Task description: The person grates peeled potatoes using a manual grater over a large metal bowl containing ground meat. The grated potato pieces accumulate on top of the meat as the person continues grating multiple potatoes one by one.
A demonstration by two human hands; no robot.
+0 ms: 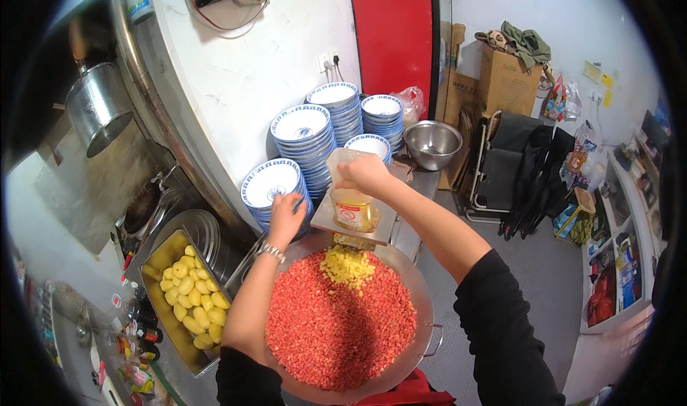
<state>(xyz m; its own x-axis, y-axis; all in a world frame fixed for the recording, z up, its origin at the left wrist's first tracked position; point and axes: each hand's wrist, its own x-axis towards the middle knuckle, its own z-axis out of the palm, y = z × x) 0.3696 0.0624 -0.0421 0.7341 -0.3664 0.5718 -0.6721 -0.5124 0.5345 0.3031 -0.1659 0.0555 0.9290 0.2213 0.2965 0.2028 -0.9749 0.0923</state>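
My right hand (pixel 362 174) is inside or at the mouth of a translucent plastic container (pixel 343 164), just above a labelled jar-like container with yellow contents (pixel 355 213). That container rests on a metal-topped platform (pixel 387 229) at the far rim of a large metal pan (pixel 426 293). Finely diced red food (pixel 300 320) fills the pan, with a heap of chopped yellow pieces (pixel 346 266) on its far part. My left hand (pixel 287 213), a metal watch on its wrist, is raised before a stack of blue-rimmed bowls (pixel 271 183); its fingers are bent around a small dark object I cannot identify.
Several bowl stacks (pixel 301 124) stand against the wall, beside an empty steel mixing bowl (pixel 432 143). A rectangular metal tray (pixel 155 293) of peeled potatoes (pixel 196 298) lies left of the pan. A perforated metal pot (pixel 99 111) hangs upper left. A folding chair (pixel 499 164) stands at right.
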